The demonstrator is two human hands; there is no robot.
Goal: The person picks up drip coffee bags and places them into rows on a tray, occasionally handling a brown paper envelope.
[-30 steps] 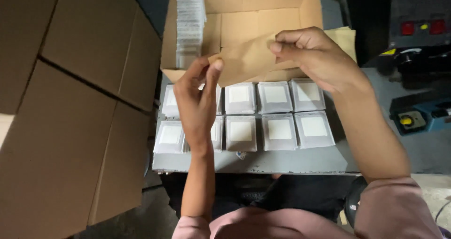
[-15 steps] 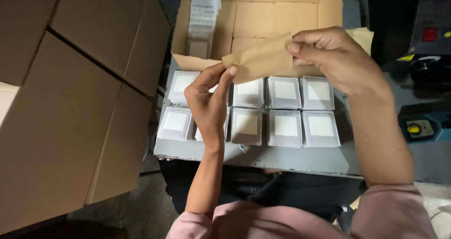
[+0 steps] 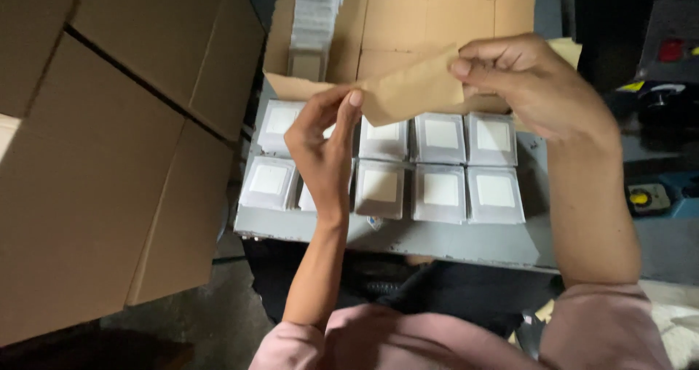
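Observation:
I hold a thin brown paper sheet (image 3: 411, 90) between both hands above two rows of small grey-white boxes (image 3: 441, 192). My left hand (image 3: 324, 148) pinches the sheet's left lower corner with fingertips. My right hand (image 3: 528, 86) grips its upper right edge. The sheet hangs in front of an open cardboard carton (image 3: 429, 21) whose near flap lies toward me. Inside the carton at the left stands a stack of the same small boxes (image 3: 314, 17).
The boxes rest on a grey metal table (image 3: 451, 239). Large closed cardboard cartons (image 3: 109, 144) fill the left side. Dark machinery with a red button (image 3: 670, 50) and a yellow knob (image 3: 641, 197) stands at the right. My pink sleeves show at the bottom.
The view has shifted, so everything sits lower and rightward in frame. My left hand has moved off the sheet's middle to its lower left corner; my right hand still holds the upper edge.

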